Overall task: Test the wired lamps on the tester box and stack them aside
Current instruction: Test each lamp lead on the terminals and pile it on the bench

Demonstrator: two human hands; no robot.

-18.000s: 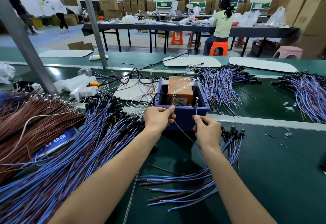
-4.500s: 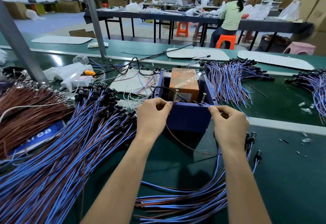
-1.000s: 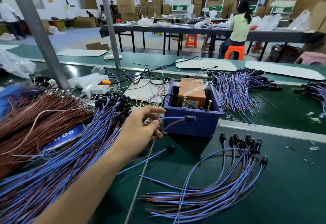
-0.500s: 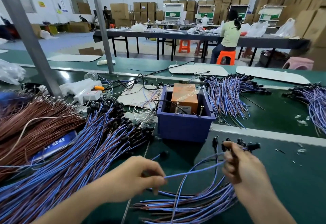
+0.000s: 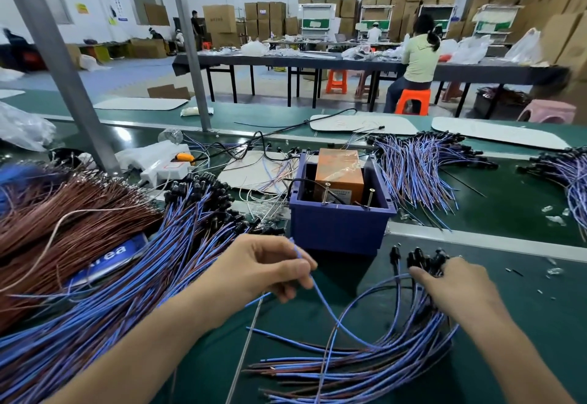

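The tester box is a blue bin holding an orange block, with two metal contact pins at its front rim. It stands on the green bench just beyond my hands. My left hand pinches the blue wire of one lamp, which arcs right toward the stack. My right hand rests on the black heads of the stacked lamps, fingers curled over them. A large heap of blue-wired lamps lies to the left.
Brown wires pile up at far left beside a slanted metal post. More blue lamp bundles lie behind the box and at far right. A white power strip and loose cables sit behind. A seated person works at a far table.
My right hand has moved onto the heads of the stacked lamps. My left hand has risen slightly toward the box, still pinching the blue wire.
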